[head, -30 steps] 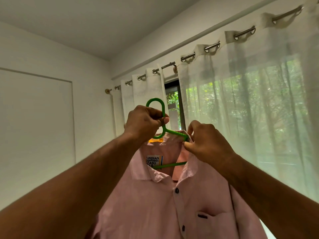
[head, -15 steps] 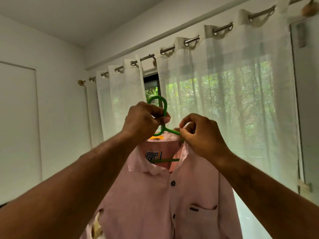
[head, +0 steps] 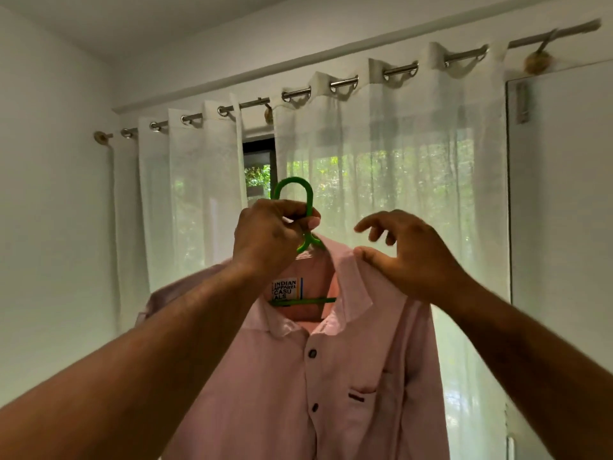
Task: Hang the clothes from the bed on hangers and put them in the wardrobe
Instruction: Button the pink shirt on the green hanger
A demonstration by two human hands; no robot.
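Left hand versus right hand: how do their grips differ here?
The left hand curls round the green hanger below its hook; the right hand has loose, spread fingers closed on nothing. The left hand carries the load; the right hand only rests its thumb on the pink shirt. Both are raised near the collar.

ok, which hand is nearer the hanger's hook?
Left. The left hand grips the green hanger just under the hook; the right hand is off to the side, thumb resting on the pink shirt at its shoulder.
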